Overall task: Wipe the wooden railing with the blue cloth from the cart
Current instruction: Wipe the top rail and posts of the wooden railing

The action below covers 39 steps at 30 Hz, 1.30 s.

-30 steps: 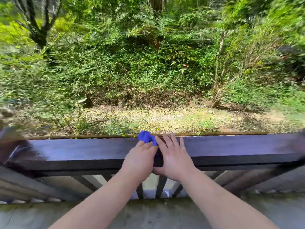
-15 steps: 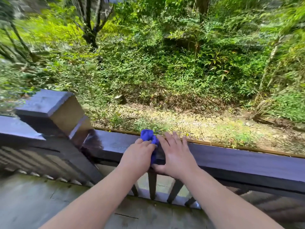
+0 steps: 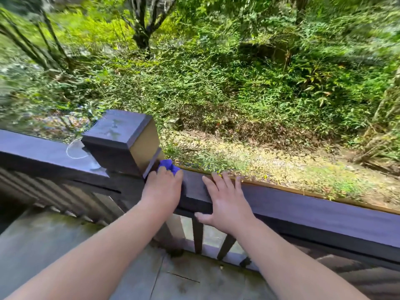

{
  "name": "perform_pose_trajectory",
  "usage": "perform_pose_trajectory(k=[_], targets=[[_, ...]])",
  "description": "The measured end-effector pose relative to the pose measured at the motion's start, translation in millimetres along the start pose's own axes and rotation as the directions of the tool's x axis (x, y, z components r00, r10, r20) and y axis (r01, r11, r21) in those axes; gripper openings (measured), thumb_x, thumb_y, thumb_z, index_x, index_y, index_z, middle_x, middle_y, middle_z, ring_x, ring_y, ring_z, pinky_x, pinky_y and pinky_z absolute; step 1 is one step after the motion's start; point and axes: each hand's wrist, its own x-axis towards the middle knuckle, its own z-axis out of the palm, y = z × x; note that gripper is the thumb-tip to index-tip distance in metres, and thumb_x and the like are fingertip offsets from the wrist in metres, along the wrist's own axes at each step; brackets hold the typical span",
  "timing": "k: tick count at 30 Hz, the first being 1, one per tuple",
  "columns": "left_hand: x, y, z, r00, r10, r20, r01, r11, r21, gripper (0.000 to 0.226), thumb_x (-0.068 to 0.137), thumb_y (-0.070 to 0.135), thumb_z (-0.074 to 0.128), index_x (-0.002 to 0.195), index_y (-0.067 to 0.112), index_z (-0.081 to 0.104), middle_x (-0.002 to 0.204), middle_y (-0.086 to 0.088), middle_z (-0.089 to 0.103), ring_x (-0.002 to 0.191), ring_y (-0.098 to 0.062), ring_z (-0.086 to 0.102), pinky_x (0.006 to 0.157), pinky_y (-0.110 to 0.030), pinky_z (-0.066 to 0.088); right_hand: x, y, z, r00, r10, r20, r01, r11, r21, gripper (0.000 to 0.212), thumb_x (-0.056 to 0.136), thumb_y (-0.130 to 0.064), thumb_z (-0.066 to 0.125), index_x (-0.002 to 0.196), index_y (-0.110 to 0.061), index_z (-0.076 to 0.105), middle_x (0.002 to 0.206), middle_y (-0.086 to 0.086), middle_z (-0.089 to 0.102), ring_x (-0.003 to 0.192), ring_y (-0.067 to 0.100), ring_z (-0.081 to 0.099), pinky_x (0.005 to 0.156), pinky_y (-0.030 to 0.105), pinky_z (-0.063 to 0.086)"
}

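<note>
Left hand [image 3: 161, 189] grip closed over my blue cloth [image 3: 167, 165] against the square post [image 3: 121, 141]; right hand [image 3: 225, 204] flat, open, on the wooden railing [image 3: 313, 208].

Dark stained wooden top rail [image 3: 313, 204] — smooth, faintly sheened, a raw golden strip of bare wood along its far edge. Square dark wooden post cap [image 3: 118, 128], painted and glossy on top with pale blotches, its sunlit side a matt tan. Crumpled bright-blue cloth [image 3: 167, 165] — soft, matt fabric. Grey deck boards [image 3: 134, 276], weathered, dull, darkly stained in patches.
</note>
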Motion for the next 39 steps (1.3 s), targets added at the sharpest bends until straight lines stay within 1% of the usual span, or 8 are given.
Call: perform_pose_trajectory(k=[5, 12, 15, 21, 26, 32, 36, 39], targets=[[-7.9, 0.4, -6.4, 0.999, -0.041, 0.033, 0.040, 0.999, 0.028, 0.026, 0.092, 0.017, 0.040, 0.118, 0.019, 0.045, 0.108, -0.008, 0.066, 0.104, -0.028, 0.051, 0.074, -0.039, 0.039, 15.9, -21.6, 0.3, 0.999, -0.045, 0.002, 0.045, 0.999, 0.011, 0.108, 0.078, -0.081, 0.048, 0.163, -0.025, 0.011, 0.172, 0.009, 0.014, 0.158, 0.037, 0.002, 0.124, 0.066, -0.002], [-43.1, -1.0, -2.8, 0.998, -0.021, 0.056, 0.021, 1.000, 0.007, 0.020, 0.086, 0.018, 0.045, 0.106, 0.016, 0.045, 0.094, -0.006, 0.064, 0.092, -0.027, 0.053, 0.063, -0.037, 0.032, 25.2, -31.2, 9.4, 0.997, -0.071, -0.014, 0.071, 0.997, -0.005, 0.106, 0.078, -0.080, 0.048, 0.162, -0.023, 0.019, 0.171, 0.011, 0.019, 0.158, 0.038, 0.005, 0.124, 0.066, 0.000], [-39.5, -2.3, 0.0, 0.999, -0.028, 0.035, 0.028, 1.000, -0.009, 0.022, 0.088, 0.020, 0.044, 0.110, 0.016, 0.045, 0.096, -0.005, 0.064, 0.093, -0.025, 0.054, 0.064, -0.035, 0.036, 25.2, -30.9, 11.5, 0.997, -0.077, -0.017, 0.077, 0.997, -0.003, 0.106, 0.077, -0.080, 0.047, 0.162, -0.024, 0.019, 0.171, 0.011, 0.018, 0.158, 0.038, 0.004, 0.125, 0.065, 0.000], [3.6, 2.5, -3.4, 0.999, -0.045, 0.016, 0.046, 0.997, -0.056, 0.023, 0.091, 0.021, 0.043, 0.114, 0.015, 0.043, 0.100, -0.007, 0.066, 0.101, -0.027, 0.050, 0.063, -0.035, 0.033, 28.9, -25.5, 3.6, 0.998, -0.062, -0.028, 0.063, 0.997, 0.041, 0.107, 0.077, -0.079, 0.051, 0.162, -0.025, 0.015, 0.172, 0.010, 0.015, 0.158, 0.036, 0.002, 0.125, 0.062, -0.004], [-13.1, 0.3, -0.1, 0.999, -0.047, -0.001, 0.047, 0.997, -0.067, 0.029, 0.088, 0.022, 0.047, 0.116, 0.015, 0.044, 0.100, -0.006, 0.065, 0.099, -0.025, 0.051, 0.062, -0.033, 0.032, 30.6, -27.0, -0.4, 0.998, -0.024, -0.055, 0.027, 0.998, 0.060, 0.106, 0.076, -0.078, 0.053, 0.161, -0.027, 0.016, 0.171, 0.009, 0.017, 0.159, 0.035, 0.002, 0.125, 0.063, -0.003], [-42.8, 1.2, 8.7, 1.000, 0.002, -0.011, -0.004, 0.991, -0.137, 0.029, 0.085, 0.025, 0.053, 0.111, 0.017, 0.044, 0.099, -0.002, 0.062, 0.095, -0.024, 0.052, 0.060, -0.033, 0.034, 23.4, -31.4, 3.8, 0.998, -0.042, -0.038, 0.043, 0.999, 0.023, 0.107, 0.077, -0.080, 0.048, 0.162, -0.025, 0.015, 0.171, 0.010, 0.016, 0.159, 0.035, 0.001, 0.125, 0.063, -0.006], [-30.2, 3.4, 10.3, 0.999, -0.015, -0.029, 0.008, 0.972, -0.235, 0.031, 0.084, 0.022, 0.055, 0.113, 0.016, 0.045, 0.105, -0.002, 0.060, 0.099, -0.024, 0.050, 0.067, -0.033, 0.040, 19.6, -25.1, 1.8, 0.998, -0.033, -0.044, 0.033, 0.999, 0.012, 0.107, 0.075, -0.082, 0.043, 0.162, -0.026, 0.016, 0.171, 0.010, 0.018, 0.158, 0.036, 0.003, 0.125, 0.064, -0.001], [-16.0, 14.0, 8.5, 0.999, 0.009, -0.052, -0.024, 0.957, -0.288, 0.030, 0.078, 0.020, 0.060, 0.105, 0.016, 0.048, 0.096, -0.001, 0.060, 0.093, -0.024, 0.048, 0.064, -0.034, 0.035, 14.8, -11.9, -0.5, 0.999, -0.002, -0.045, 0.002, 1.000, -0.008, 0.108, 0.075, -0.081, 0.046, 0.162, -0.027, 0.014, 0.171, 0.010, 0.017, 0.158, 0.037, 0.005, 0.125, 0.064, 0.001]])
